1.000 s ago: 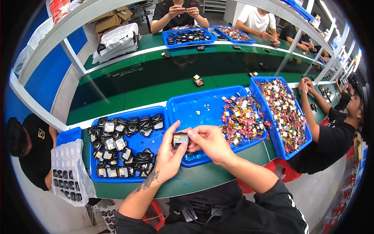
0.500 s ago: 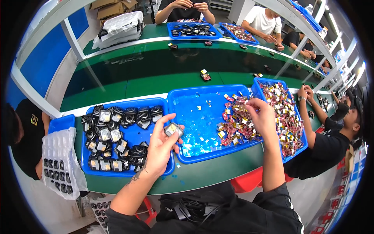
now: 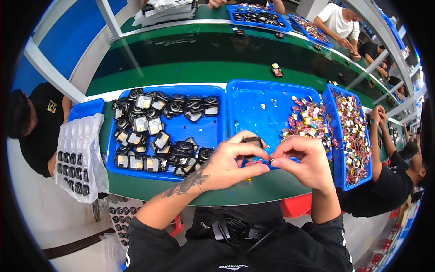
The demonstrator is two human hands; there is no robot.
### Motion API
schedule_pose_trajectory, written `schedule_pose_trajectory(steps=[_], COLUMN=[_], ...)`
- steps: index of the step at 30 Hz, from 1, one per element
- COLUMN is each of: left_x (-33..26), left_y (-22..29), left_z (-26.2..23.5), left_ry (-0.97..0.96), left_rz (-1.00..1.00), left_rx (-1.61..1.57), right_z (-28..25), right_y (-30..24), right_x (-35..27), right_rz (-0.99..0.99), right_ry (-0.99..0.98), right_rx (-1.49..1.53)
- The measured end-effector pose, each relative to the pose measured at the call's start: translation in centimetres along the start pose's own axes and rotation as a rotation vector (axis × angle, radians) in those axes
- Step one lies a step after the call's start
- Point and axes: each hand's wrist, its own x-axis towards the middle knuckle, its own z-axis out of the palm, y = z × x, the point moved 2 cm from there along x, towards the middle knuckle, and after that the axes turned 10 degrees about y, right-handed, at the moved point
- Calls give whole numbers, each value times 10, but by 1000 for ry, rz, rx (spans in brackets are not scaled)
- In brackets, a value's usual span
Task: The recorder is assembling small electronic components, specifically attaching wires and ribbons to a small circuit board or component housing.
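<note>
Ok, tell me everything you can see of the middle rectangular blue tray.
The shallow, rectangular blue tray looks like plastic, with rounded corners and a raised rim. It lies on the green worktop between two other blue trays. Small red, yellow and white parts lie heaped at its right end; pale scraps dot its floor. The left hand and right hand hide part of its near side; I cannot tell if they touch it.

Green workbench (image 3: 226,197), 3 large blue trays (image 3: 210,136) side by side
</note>
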Motion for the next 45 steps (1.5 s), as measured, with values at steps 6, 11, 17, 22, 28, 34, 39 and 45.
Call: schedule_pose_trajectory(steps=[6, 11, 17, 22, 28, 34, 39, 45], left_x=[0, -3, -1, 1, 1, 3, 3, 8], left_y=[9, 4, 0, 1, -5, -11, -21, -20], left_z=[-4, -4, -1, -2, 0, -2, -10, -13], left_ry=[27, 114, 155, 186, 182, 151, 270, 318], left_rz=[-18, 20, -37, -75, -37, -212, -590, -590], left_rx=[18, 0, 14, 1, -36, -168, -625, -805], right_z=[15, 19, 29, 29, 24, 31, 23, 17], right_y=[17, 23, 27, 25, 32, 25, 26, 50], right_x=[4, 6, 8, 11, 16, 18, 6, 5], right_rz=[103, 85, 7, -147, 23, -197, -358, -301], right_ry=[102, 65, 226, 170, 98, 116, 316, 253], right_rx=[299, 270, -55, -237, 57, -252, -321, -557])
